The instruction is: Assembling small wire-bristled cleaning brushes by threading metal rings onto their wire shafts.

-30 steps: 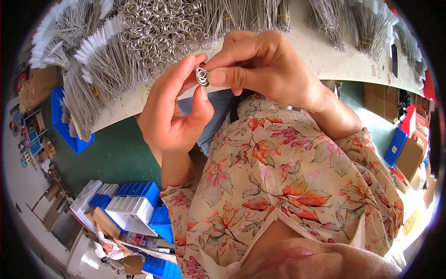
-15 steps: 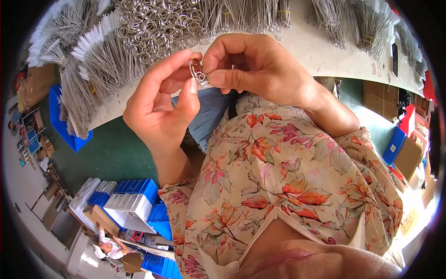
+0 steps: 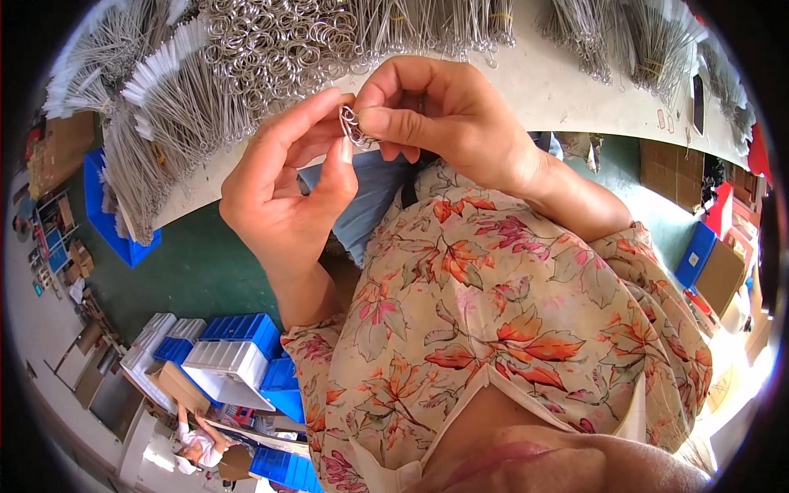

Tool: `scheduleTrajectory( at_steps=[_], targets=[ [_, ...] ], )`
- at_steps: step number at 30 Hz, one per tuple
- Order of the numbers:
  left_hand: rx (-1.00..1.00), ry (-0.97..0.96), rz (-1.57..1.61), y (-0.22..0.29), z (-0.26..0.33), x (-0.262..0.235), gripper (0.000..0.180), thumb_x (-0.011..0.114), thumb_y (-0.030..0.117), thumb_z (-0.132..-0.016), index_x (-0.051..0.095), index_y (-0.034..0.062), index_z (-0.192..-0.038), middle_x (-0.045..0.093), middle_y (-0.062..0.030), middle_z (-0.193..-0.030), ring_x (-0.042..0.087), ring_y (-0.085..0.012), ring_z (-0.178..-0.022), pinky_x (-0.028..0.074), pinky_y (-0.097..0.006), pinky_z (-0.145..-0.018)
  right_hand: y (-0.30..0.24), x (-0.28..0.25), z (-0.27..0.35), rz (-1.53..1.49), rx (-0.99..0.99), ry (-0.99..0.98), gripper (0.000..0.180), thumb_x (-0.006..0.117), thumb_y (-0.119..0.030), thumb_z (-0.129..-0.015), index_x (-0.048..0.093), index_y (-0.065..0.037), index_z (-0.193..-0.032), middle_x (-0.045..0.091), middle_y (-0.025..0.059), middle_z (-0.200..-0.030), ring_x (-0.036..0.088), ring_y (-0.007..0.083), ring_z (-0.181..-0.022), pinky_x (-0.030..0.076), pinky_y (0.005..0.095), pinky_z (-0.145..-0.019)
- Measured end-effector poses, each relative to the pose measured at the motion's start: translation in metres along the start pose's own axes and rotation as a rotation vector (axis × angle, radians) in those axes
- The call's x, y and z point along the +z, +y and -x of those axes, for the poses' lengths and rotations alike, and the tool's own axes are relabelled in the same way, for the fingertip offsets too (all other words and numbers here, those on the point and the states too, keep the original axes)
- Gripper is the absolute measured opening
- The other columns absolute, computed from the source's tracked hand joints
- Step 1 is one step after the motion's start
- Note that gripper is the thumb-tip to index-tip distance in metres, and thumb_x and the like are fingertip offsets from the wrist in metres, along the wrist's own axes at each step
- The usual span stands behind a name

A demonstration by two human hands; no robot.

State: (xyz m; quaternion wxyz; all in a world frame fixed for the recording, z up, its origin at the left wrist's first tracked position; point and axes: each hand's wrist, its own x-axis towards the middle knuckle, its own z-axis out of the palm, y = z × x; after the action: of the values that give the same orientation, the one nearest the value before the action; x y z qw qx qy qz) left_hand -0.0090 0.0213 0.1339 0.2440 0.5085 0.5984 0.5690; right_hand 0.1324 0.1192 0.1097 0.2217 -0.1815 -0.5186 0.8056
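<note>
Both hands meet just in front of a white table edge point(image 3: 567, 99). My left hand point(image 3: 283, 193) and my right hand point(image 3: 436, 111) pinch the same small metal split ring point(image 3: 352, 127) between thumb and fingertips. The ring is silver and partly hidden by my fingers. A heap of loose metal rings point(image 3: 279, 45) lies on the table right behind my hands.
Bundles of thin metal wires with white tags point(image 3: 156, 107) fan over the table's left side, more wire bundles point(image 3: 641, 33) at the back right. Blue and white plastic bins point(image 3: 230, 353) stand on the green floor below left. Cardboard boxes point(image 3: 715, 271) sit at the right.
My hands have stayed together on the ring. The left hand's fingers have shifted along it and the ring has turned slightly between the fingertips.
</note>
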Motion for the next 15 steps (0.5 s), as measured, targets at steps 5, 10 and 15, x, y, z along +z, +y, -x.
scheduleTrajectory(
  at_steps=[5,10,15],
  targets=[
    [-0.027,-0.045,0.046,-0.001,0.0,-0.001,0.033,0.061,-0.013,-0.072,0.059,-0.009,-0.104,0.063,-0.015,-0.097,0.064,-0.0172,-0.084,0.052,-0.026,-0.076,0.006,-0.004,-0.002,0.025,-0.014,0.005,0.015,0.063,-0.018,-0.085,0.062,-0.003,-0.089,0.061,-0.0008,-0.076,0.056,0.0058,-0.065,0.044,0.0191,-0.055],
    [0.056,-0.054,0.046,-0.009,-0.003,0.001,0.032,0.06,-0.012,-0.073,0.058,-0.0095,-0.105,0.063,-0.0161,-0.098,0.064,-0.0189,-0.085,0.052,-0.027,-0.078,-0.005,-0.013,-0.005,0.065,0.033,-0.051,0.013,0.066,-0.016,-0.082,0.066,-0.003,-0.087,0.063,0.0,-0.074,0.056,0.0056,-0.065,0.044,0.0201,-0.054],
    [0.147,0.055,0.071,-0.013,-0.003,0.0,0.033,0.06,-0.012,-0.074,0.056,-0.0104,-0.107,0.062,-0.0176,-0.1,0.064,-0.0203,-0.085,0.053,-0.029,-0.079,-0.017,-0.013,-0.012,0.173,0.034,-0.098,0.011,0.065,-0.012,-0.081,0.066,-0.002,-0.085,0.063,0.0014,-0.073,0.057,0.0072,-0.066,0.045,0.0222,-0.056]
  ],
)
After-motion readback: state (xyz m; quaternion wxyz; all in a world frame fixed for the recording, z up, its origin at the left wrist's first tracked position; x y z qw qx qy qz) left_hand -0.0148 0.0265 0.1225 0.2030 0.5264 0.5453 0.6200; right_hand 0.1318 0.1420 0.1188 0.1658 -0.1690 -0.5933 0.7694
